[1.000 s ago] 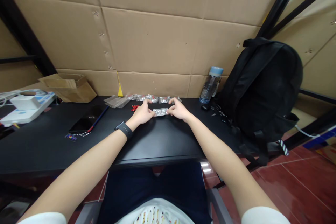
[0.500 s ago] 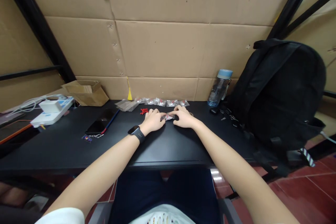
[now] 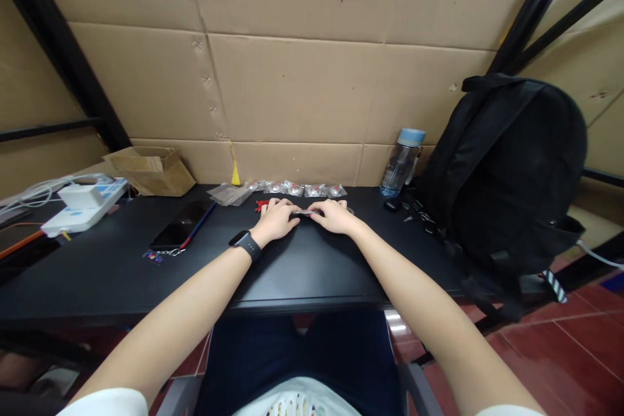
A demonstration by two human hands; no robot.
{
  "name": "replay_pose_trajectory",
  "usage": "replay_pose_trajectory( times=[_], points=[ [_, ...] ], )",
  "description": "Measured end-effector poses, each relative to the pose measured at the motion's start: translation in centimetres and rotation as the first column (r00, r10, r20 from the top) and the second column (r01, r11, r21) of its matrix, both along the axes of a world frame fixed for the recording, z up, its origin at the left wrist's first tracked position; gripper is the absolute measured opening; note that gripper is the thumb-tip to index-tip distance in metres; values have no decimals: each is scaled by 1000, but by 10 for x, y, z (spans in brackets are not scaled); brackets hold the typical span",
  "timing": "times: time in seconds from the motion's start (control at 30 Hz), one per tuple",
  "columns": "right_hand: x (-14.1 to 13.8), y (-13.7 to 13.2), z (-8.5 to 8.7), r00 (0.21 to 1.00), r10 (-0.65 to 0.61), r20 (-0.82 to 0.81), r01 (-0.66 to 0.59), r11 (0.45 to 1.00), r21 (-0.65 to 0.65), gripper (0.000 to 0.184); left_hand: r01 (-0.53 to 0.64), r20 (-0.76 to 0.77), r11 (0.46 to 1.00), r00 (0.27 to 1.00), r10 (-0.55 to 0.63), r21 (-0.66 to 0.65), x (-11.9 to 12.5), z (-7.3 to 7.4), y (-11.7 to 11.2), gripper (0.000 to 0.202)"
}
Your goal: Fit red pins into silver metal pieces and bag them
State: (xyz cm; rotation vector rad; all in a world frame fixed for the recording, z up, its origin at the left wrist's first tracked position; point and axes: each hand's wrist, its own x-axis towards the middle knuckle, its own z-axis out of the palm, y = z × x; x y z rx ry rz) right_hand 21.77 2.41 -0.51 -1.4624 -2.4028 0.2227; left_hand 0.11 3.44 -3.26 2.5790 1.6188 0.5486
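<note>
Both hands rest on the black desk [image 3: 302,266] around a small clear plastic packet [image 3: 305,213] with something red inside. My left hand [image 3: 275,220], a black watch on its wrist, lies palm down with fingers pressed on the packet's left end. My right hand [image 3: 333,216] presses its right end in the same way. Just behind them lies a row of similar small packets [image 3: 302,190], and a few red pieces [image 3: 262,205] sit beside my left hand.
A black backpack [image 3: 507,169] stands at the right, a water bottle [image 3: 400,162] beside it. On the left lie a black phone with a pen [image 3: 179,226], a keyring [image 3: 156,255], a white device [image 3: 82,203] and an open cardboard box [image 3: 151,170]. Cardboard sheets [image 3: 312,78] form the back wall.
The packet was held up between both hands' fingertips a second ago. It has been lowered onto the desk and both hands now press it flat, fingers closer together.
</note>
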Motion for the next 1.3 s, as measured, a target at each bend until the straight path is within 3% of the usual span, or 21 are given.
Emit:
replay_pose_trajectory(
  times=[0.1,0.17,0.3,0.5,0.67,0.87,1.03,1.17,1.3],
  points=[
    [6,4,1,993,-18,-113,13,999,-51,26,-22,44,999,999,21,23,0,1,4,23],
    [10,8,-3,968,24,-251,-47,995,-87,25,-34,76,999,997,33,12,0,1,5,25],
    [14,17,-14,845,96,-525,-205,967,-153,41,-47,142,999,989,46,9,1,5,6,29],
    [14,43,-7,750,-63,-658,-88,977,-194,34,-38,135,999,990,40,-16,1,13,2,32],
    [16,89,9,790,-310,-529,230,950,-212,36,-53,61,998,997,55,-21,0,14,-3,25],
    [-10,125,10,802,-392,-452,316,919,-236,33,36,24,999,999,-35,-37,0,16,-11,22],
    [-31,133,8,856,-458,-238,438,889,-135,38,84,25,996,996,-84,-30,1,17,-16,21],
    [-34,131,12,889,-453,-64,452,892,-28,46,104,25,994,994,-103,-28,2,20,-17,19],
    [-26,121,20,901,-433,-33,434,901,23,44,73,-38,997,997,-73,9,-22,33,-9,20]
  ],
)
